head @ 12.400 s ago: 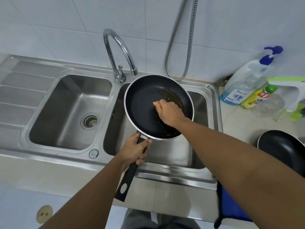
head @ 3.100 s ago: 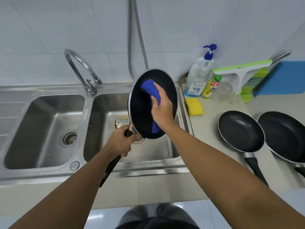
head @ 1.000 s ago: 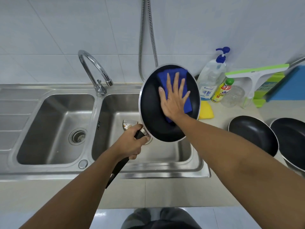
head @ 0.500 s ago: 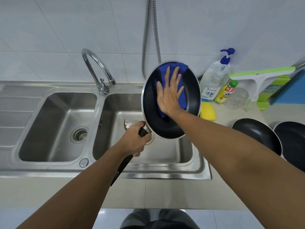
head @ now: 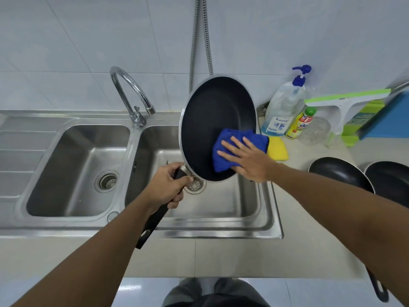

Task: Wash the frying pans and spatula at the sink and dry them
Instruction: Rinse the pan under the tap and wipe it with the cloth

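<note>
A black frying pan (head: 208, 120) with a metal rim is held tilted upright above the right basin of the steel sink (head: 261, 227). My left hand (head: 167, 188) grips its black handle near the pan body. With straight, spread fingers my right hand (head: 247, 159) presses a folded blue cloth (head: 223, 151) flat against the pan's lower right inside, the cloth overlapping the rim. Two more black pans (head: 338, 173) (head: 391, 180) lie on the counter at the right. No spatula shows.
A curved faucet (head: 130, 96) stands between the two basins, and a shower hose (head: 200, 36) hangs on the tiled wall. On the right counter are a yellow sponge (head: 278, 149), a pump soap bottle (head: 284, 105), a yellow bottle (head: 299, 124), a green squeegee (head: 345, 100).
My right hand has slid the blue cloth from the pan's upper inside down to its lower right edge. The left hand keeps its grip on the handle; the pan stays tilted over the basin.
</note>
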